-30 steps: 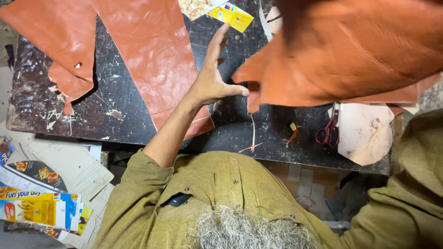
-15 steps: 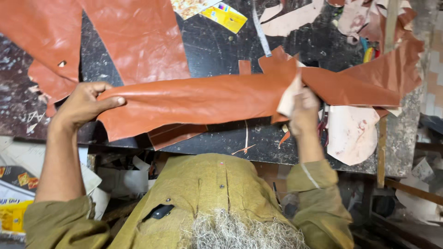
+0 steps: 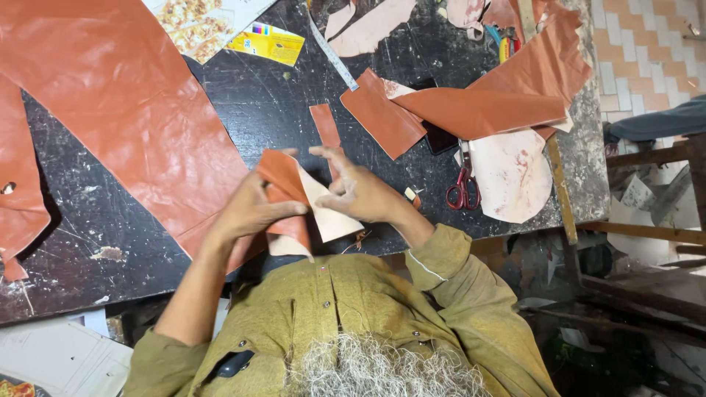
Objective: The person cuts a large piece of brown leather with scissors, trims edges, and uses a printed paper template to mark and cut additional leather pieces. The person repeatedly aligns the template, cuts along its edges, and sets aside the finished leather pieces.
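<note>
we hold a small folded leather piece, orange outside and pale inside, just above the near edge of the dark table. our left hand pinches its orange flap shut between thumb and fingers; our right hand rests on the pale side, fingers half spread. with so light a pinch the fold could spring open or slip off the edge. farther off, the red scissors lie near our right wrist, and a careless sweep could catch them.
</note>
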`<act>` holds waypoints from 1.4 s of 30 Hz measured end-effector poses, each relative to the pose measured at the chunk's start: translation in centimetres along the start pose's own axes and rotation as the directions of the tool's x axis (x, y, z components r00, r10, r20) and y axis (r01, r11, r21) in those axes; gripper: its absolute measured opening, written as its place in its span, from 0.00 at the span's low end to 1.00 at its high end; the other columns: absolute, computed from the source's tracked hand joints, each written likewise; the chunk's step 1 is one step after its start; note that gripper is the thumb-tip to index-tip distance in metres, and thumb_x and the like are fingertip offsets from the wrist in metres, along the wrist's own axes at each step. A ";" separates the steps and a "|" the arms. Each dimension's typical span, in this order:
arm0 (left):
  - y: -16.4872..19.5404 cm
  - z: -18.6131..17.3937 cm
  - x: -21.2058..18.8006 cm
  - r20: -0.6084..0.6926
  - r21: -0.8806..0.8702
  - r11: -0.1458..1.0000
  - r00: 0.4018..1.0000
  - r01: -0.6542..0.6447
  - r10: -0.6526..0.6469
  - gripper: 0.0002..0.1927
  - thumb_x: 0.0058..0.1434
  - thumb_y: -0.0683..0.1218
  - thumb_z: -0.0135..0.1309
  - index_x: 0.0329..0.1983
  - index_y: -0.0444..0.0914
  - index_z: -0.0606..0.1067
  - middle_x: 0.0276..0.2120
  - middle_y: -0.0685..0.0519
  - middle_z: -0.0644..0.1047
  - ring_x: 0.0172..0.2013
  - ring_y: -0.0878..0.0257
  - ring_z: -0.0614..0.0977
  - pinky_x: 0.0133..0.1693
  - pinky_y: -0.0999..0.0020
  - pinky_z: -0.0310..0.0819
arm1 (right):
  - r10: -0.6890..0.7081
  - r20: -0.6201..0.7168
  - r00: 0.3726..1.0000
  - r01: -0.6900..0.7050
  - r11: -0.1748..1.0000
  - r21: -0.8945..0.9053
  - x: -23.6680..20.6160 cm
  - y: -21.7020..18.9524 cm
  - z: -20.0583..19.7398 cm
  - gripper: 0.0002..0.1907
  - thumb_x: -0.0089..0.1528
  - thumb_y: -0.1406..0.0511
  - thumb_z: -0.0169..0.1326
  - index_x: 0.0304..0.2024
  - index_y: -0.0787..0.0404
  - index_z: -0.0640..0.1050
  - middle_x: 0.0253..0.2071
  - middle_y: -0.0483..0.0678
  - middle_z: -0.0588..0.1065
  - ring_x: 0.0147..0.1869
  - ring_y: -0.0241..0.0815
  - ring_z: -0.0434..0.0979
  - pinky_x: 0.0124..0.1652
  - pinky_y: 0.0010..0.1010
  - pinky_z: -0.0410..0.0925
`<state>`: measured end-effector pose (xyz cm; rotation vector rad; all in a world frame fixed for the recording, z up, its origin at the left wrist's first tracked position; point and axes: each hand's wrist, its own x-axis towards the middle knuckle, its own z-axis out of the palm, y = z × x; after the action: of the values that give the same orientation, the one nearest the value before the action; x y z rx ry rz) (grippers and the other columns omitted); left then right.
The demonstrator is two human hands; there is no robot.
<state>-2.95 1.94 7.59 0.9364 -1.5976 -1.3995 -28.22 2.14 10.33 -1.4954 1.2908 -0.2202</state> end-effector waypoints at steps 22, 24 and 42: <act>-0.7 -3.3 -5.9 -0.295 0.388 0.918 0.934 -0.076 0.202 0.13 0.66 0.46 0.54 0.53 0.41 0.79 0.53 0.50 0.82 0.55 0.55 0.83 0.58 0.61 0.77 | -0.075 -0.681 0.729 0.360 0.888 0.287 0.8 13.7 -15.9 0.29 0.61 0.64 0.63 0.60 0.70 0.71 0.59 0.57 0.71 0.62 0.50 0.72 0.62 0.39 0.67; -1.8 -6.4 -9.2 -0.453 0.552 0.830 0.862 0.072 0.227 0.09 0.64 0.44 0.56 0.45 0.37 0.80 0.46 0.47 0.81 0.49 0.50 0.82 0.53 0.58 0.75 | -0.008 -0.831 0.557 0.269 0.948 0.171 -0.8 13.8 -16.7 0.30 0.62 0.63 0.64 0.61 0.70 0.70 0.60 0.59 0.71 0.62 0.54 0.72 0.62 0.41 0.67; -3.1 5.6 -2.0 0.150 0.561 0.828 0.982 0.008 -0.111 0.11 0.60 0.45 0.56 0.44 0.40 0.82 0.45 0.49 0.82 0.47 0.50 0.82 0.47 0.58 0.76 | -0.450 -0.580 0.679 0.125 0.849 -0.513 -7.7 15.7 -0.4 0.16 0.55 0.72 0.62 0.46 0.59 0.82 0.56 0.54 0.73 0.58 0.57 0.73 0.55 0.40 0.69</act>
<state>-7.21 5.63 3.91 1.2295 -2.1976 -1.0839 -40.73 10.88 1.76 -2.1363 1.7491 -0.8166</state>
